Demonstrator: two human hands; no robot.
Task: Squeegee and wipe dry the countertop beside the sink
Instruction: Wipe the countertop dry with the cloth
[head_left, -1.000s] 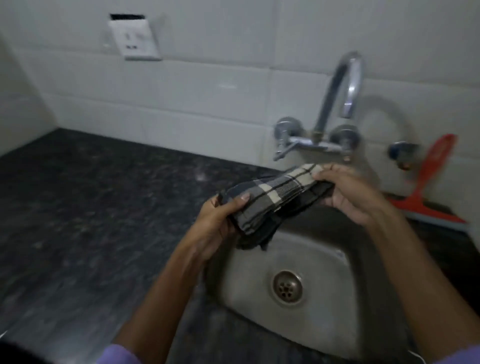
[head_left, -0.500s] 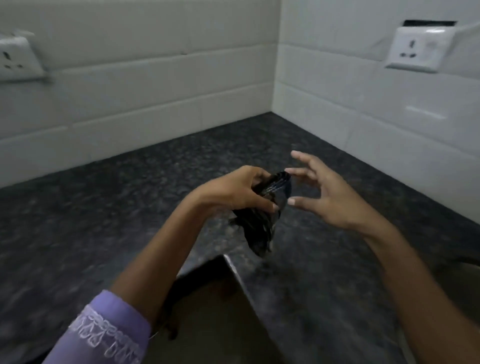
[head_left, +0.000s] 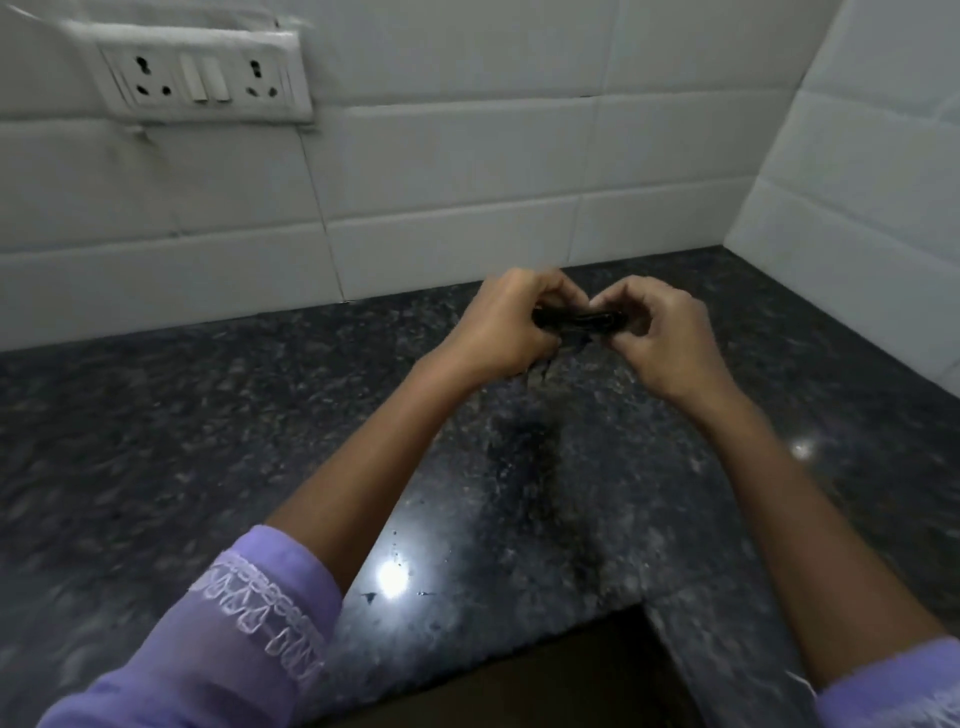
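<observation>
The dark cloth (head_left: 577, 323) is now being stretched between both hands above the worktop (head_left: 571, 467), where half a second ago only the left hand (head_left: 506, 327) was gripping it; the right hand (head_left: 660, 332) is pinching its other end, fingers pressed together. Wiping is likely starting. Droplets are glinting on the granite near white tiled walls (head_left: 467, 171) and a socket (head_left: 200, 78).

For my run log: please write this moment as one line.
left hand: holds cloth | right hand: holds cloth | cloth: bunched, above countertop | wiping: not begun
</observation>
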